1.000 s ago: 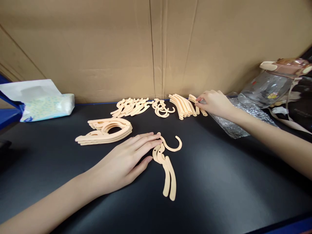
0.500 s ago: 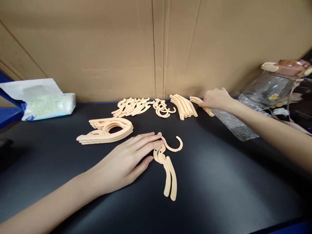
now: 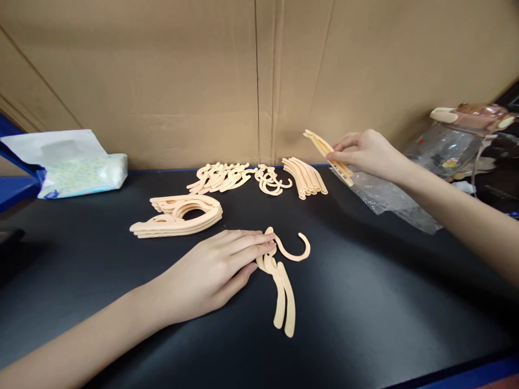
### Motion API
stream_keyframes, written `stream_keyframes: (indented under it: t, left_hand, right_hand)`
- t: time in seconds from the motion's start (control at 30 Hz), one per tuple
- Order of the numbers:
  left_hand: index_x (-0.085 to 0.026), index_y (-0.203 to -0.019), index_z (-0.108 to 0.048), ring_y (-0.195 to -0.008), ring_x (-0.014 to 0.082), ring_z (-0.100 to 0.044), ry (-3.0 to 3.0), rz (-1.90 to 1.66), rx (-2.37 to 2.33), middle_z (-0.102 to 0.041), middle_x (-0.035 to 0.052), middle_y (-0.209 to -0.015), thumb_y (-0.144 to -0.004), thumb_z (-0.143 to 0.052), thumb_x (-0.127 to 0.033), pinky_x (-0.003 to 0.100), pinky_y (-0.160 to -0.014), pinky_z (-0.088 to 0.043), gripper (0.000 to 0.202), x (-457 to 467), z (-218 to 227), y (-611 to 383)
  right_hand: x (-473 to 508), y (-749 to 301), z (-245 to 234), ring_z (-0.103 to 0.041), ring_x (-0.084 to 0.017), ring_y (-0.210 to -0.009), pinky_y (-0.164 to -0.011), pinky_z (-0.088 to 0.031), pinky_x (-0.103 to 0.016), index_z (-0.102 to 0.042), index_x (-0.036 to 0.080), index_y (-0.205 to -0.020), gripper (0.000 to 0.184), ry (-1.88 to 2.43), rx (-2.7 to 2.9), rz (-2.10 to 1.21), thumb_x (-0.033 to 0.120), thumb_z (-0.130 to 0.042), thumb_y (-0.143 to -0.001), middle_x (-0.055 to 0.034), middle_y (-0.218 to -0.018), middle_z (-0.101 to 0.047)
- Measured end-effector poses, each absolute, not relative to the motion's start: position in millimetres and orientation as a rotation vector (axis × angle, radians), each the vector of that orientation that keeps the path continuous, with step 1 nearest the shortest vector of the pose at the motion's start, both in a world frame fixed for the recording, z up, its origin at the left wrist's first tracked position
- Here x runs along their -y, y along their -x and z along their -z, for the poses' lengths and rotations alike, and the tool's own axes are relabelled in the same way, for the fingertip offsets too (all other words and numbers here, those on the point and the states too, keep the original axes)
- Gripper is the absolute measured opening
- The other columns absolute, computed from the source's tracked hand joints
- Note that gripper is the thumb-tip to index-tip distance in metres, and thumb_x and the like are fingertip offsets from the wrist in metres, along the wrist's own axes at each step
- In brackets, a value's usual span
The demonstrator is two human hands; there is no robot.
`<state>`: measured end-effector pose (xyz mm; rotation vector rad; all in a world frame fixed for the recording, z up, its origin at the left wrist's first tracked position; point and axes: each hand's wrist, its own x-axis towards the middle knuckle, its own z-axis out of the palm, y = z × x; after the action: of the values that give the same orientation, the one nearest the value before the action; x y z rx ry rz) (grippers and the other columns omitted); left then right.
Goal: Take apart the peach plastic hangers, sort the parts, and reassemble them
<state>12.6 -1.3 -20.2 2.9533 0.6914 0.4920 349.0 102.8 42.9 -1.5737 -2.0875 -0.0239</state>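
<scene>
My left hand (image 3: 214, 270) lies flat on the black table (image 3: 365, 302), fingers stretched out, its fingertips pressing on a peach plastic hook piece (image 3: 292, 248) joined to two curved arm pieces (image 3: 284, 297). My right hand (image 3: 367, 154) is raised at the back right and pinches a thin bundle of peach curved strips (image 3: 326, 148) held above the table. Just below and left of it lies a row of similar curved strips (image 3: 305, 175).
A stack of assembled peach hangers (image 3: 178, 216) lies left of centre. Piles of small peach parts (image 3: 221, 177) and hooks (image 3: 271, 181) line the cardboard wall (image 3: 203, 81). A tissue pack (image 3: 77, 173) sits far left. A clear plastic bag (image 3: 385, 197) and a water bottle (image 3: 458, 140) are at right.
My right hand has closed on a bundle of strips at the back and lifted it off the table. My left hand stays on the hook piece, which shifted slightly.
</scene>
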Motion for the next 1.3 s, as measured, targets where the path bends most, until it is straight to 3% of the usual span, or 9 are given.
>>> stream_keyframes:
  t: [0.13,0.37,0.5,0.83,0.93,1.17,1.3]
  left_hand:
    - [-0.017,-0.135,-0.053,-0.126,0.0163,-0.054,-2.960,-0.456,-0.619,-0.057,0.0023,-0.142,-0.099,-0.044,-0.015,0.028,-0.105,-0.043,0.037,8,15,-17]
    - [-0.018,-0.137,-0.051,-0.118,0.0183,-0.056,-2.951,-0.431,-0.548,-0.057,0.0032,-0.141,-0.099,-0.044,-0.015,0.030,-0.099,-0.045,0.038,17,12,-24]
    - [-0.019,-0.131,-0.055,-0.109,0.0184,-0.058,-2.939,-0.485,-0.618,-0.060,0.0059,-0.134,-0.098,-0.044,-0.014,0.031,-0.093,-0.046,0.034,14,13,-21]
    - [-0.019,-0.107,-0.062,-0.090,0.0177,-0.058,-2.885,-0.811,-0.955,-0.067,0.0033,-0.101,-0.097,-0.047,-0.015,0.031,-0.080,-0.045,0.019,2,16,-13]
    - [-0.020,-0.111,-0.059,-0.099,0.0179,-0.060,-2.757,-0.875,-1.088,-0.064,0.0043,-0.107,-0.098,-0.046,-0.019,0.031,-0.088,-0.047,0.019,0,17,-15]
    - [-0.025,-0.140,-0.047,-0.134,0.0246,-0.046,-2.842,-0.581,-1.084,-0.047,0.0073,-0.149,-0.100,-0.046,-0.026,0.043,-0.111,-0.038,0.041,-3,22,-16]
    - [-0.023,-0.137,-0.051,-0.127,0.0230,-0.053,-2.841,-0.515,-1.042,-0.057,0.0062,-0.140,-0.102,-0.041,-0.026,0.042,-0.106,-0.043,0.037,-5,25,-14]
  right_hand:
    - [-70,-315,-34,-0.065,-0.024,-0.096,-0.089,-0.045,-0.040,-0.071,0.021,-0.071,0.019,1.303,2.250,-0.032,0.035,-0.064,-0.082,-0.0046,-0.098,-0.074]
    - [-35,-272,-5,-0.064,-0.023,-0.099,-0.099,-0.038,-0.042,-0.071,0.018,-0.074,0.014,1.118,2.489,0.075,0.025,-0.066,-0.085,-0.0035,-0.097,-0.073]
    - [-30,-261,5,-0.063,-0.022,-0.098,-0.099,-0.038,-0.041,-0.072,0.015,-0.073,0.017,1.056,2.548,0.111,0.024,-0.066,-0.087,-0.0048,-0.096,-0.073]
    - [-30,-279,10,-0.064,-0.022,-0.096,-0.092,-0.040,-0.040,-0.073,0.018,-0.080,0.022,1.101,2.449,0.099,0.034,-0.064,-0.092,-0.0035,-0.094,-0.074]
    - [-31,-289,16,-0.064,-0.022,-0.099,-0.093,-0.040,-0.040,-0.073,0.021,-0.082,0.020,1.121,2.429,0.070,0.035,-0.063,-0.092,-0.0024,-0.098,-0.074]
    - [-30,-287,23,-0.063,-0.022,-0.101,-0.096,-0.039,-0.041,-0.076,0.021,-0.092,0.023,1.070,2.443,-0.063,0.038,-0.060,-0.094,-0.0031,-0.104,-0.074]
    - [-25,-286,19,-0.062,-0.022,-0.100,-0.097,-0.039,-0.041,-0.074,0.018,-0.103,0.030,0.983,2.474,-0.111,0.042,-0.058,-0.094,-0.0062,-0.107,-0.072]
